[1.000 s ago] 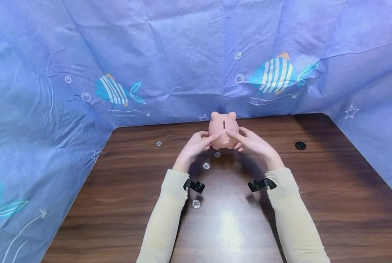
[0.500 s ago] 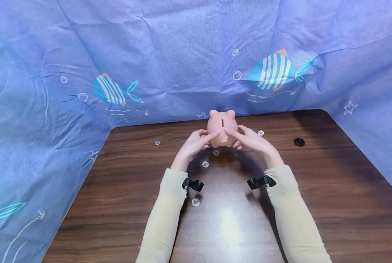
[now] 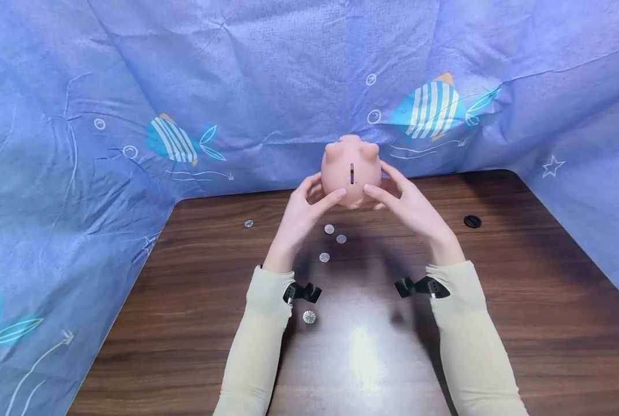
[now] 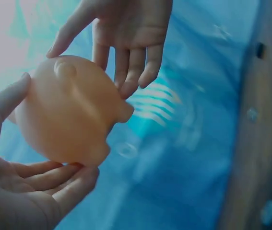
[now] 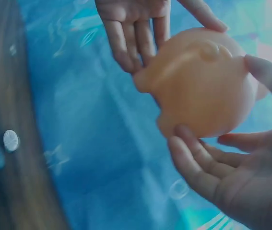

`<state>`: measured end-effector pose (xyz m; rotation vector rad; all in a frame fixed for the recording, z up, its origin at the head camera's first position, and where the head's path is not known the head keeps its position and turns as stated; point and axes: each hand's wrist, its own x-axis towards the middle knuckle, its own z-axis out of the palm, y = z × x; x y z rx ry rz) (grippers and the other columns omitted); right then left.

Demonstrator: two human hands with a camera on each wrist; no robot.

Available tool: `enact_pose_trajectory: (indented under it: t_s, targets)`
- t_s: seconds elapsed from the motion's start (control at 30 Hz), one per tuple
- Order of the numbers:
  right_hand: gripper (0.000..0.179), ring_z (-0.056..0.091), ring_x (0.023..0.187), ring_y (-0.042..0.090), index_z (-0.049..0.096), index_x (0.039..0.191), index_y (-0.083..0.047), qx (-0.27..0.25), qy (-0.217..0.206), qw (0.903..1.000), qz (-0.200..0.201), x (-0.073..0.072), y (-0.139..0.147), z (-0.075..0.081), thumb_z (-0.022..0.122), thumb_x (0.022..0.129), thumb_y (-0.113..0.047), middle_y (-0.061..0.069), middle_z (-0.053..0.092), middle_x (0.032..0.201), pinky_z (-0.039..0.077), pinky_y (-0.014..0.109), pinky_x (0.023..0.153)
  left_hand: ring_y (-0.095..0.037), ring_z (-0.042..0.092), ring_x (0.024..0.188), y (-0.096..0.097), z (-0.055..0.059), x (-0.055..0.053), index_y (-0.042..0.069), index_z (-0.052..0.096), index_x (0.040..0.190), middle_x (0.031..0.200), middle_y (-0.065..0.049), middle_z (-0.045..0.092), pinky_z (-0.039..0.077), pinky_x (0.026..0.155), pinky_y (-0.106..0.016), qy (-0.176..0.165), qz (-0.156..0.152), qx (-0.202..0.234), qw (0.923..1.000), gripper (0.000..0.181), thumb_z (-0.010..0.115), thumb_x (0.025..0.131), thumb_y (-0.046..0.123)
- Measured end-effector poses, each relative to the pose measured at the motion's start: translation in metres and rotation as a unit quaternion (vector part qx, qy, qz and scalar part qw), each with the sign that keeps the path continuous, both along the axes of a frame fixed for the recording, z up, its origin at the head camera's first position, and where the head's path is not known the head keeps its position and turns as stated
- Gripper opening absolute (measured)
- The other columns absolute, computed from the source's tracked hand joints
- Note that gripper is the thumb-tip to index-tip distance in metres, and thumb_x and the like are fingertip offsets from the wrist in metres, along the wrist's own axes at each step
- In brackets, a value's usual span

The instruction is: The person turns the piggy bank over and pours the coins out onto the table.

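Note:
A pink piggy bank [image 3: 351,167] is held between both hands above the far part of the table, its coin slot facing me. My left hand [image 3: 299,214] grips its left side, thumb on the near face and fingers round the far side. On the other side my right hand [image 3: 418,216] holds it the same way. In the left wrist view the piggy bank [image 4: 71,115] shows its stubby feet, with the left fingers [image 4: 54,179] along its lower side. The right wrist view shows the right fingertips [image 5: 181,139] against the piggy bank [image 5: 203,91].
Several silvery coins lie on the brown wooden table [image 3: 185,323]: a far-left coin [image 3: 249,223], a small group including one coin [image 3: 324,257], and a nearer coin [image 3: 309,316]. A round black cap [image 3: 472,221] lies at the right. A blue fish-print cloth [image 3: 289,86] hangs behind.
Both hands have lifted the piggy bank up from low over the table and tilted it, so its snout shows at the top. A coin beneath it is now uncovered; one at the right is hidden.

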<state>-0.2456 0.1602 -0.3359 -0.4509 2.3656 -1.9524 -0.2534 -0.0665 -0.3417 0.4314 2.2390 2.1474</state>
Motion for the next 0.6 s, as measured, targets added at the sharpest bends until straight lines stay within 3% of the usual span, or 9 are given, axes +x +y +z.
enact_pose_trajectory:
  t_s: [0.13, 0.23, 0.3, 0.4, 0.47, 0.53, 0.6]
  targets:
    - [0.073, 0.061, 0.111, 0.018, 0.028, 0.16, -0.02, -0.057, 0.083, 0.9948, -0.011, 0.026, -0.007, 0.023, 0.065, 0.098, -0.011, 0.017, 0.051, 0.142, 0.055, 0.025, 0.09, -0.021, 0.059, 0.124, -0.003, 0.026, 0.022, 0.01, 0.044, 0.15, 0.139, -0.007, 0.058, 0.046, 0.107, -0.044, 0.076, -0.024, 0.045, 0.9959, 0.071, 0.077, 0.088, 0.013]
    - [0.08, 0.057, 0.12, 0.022, 0.032, 0.159, -0.02, -0.097, 0.174, 0.9798, -0.012, 0.047, -0.011, 0.037, 0.069, 0.091, 0.0, 0.013, 0.05, 0.146, 0.051, 0.027, 0.096, -0.024, 0.055, 0.126, -0.005, 0.043, 0.043, 0.009, 0.038, 0.154, 0.147, -0.007, 0.05, 0.049, 0.104, -0.043, 0.15, -0.061, 0.083, 0.9834, 0.08, 0.077, 0.084, 0.002]
    - [0.084, 0.053, 0.126, 0.027, 0.034, 0.158, -0.015, -0.133, 0.244, 0.9606, 0.005, 0.06, -0.013, 0.043, 0.076, 0.087, -0.002, 0.013, 0.047, 0.15, 0.048, 0.031, 0.102, -0.029, 0.05, 0.131, -0.007, 0.051, 0.055, 0.002, 0.033, 0.155, 0.152, -0.012, 0.044, 0.048, 0.105, -0.045, 0.218, -0.091, 0.103, 0.9662, 0.087, 0.078, 0.081, -0.002]
    - [0.092, 0.044, 0.135, 0.03, 0.035, 0.154, -0.002, -0.173, 0.338, 0.9248, 0.023, 0.071, -0.016, 0.046, 0.087, 0.079, -0.016, 0.015, 0.042, 0.154, 0.041, 0.036, 0.11, -0.034, 0.038, 0.139, -0.008, 0.058, 0.067, -0.009, 0.025, 0.153, 0.157, -0.017, 0.035, 0.042, 0.109, -0.052, 0.319, -0.123, 0.114, 0.933, 0.093, 0.081, 0.08, 0.003]
    - [0.1, 0.044, 0.134, 0.033, 0.033, 0.151, 0.003, -0.19, 0.369, 0.9092, 0.033, 0.073, -0.017, 0.046, 0.091, 0.076, -0.026, 0.016, 0.042, 0.153, 0.04, 0.039, 0.11, -0.037, 0.035, 0.141, -0.007, 0.058, 0.068, -0.012, 0.022, 0.151, 0.158, -0.019, 0.032, 0.037, 0.113, -0.055, 0.352, -0.133, 0.118, 0.9188, 0.097, 0.083, 0.079, 0.009]
    - [0.102, 0.044, 0.134, 0.033, 0.033, 0.151, 0.003, -0.183, 0.379, 0.9067, 0.027, 0.067, -0.017, 0.042, 0.092, 0.075, -0.03, 0.016, 0.043, 0.152, 0.038, 0.041, 0.112, -0.037, 0.034, 0.141, -0.006, 0.053, 0.062, -0.013, 0.02, 0.151, 0.158, -0.02, 0.032, 0.032, 0.115, -0.055, 0.356, -0.136, 0.125, 0.916, 0.098, 0.083, 0.079, 0.01]
    - [0.1, 0.046, 0.133, 0.032, 0.032, 0.153, 0.0, -0.167, 0.36, 0.9174, 0.025, 0.055, -0.015, 0.035, 0.09, 0.077, -0.029, 0.017, 0.044, 0.151, 0.039, 0.042, 0.113, -0.034, 0.034, 0.143, -0.004, 0.044, 0.05, -0.011, 0.022, 0.152, 0.158, -0.019, 0.032, 0.031, 0.118, -0.052, 0.324, -0.129, 0.129, 0.9281, 0.097, 0.081, 0.077, 0.006]
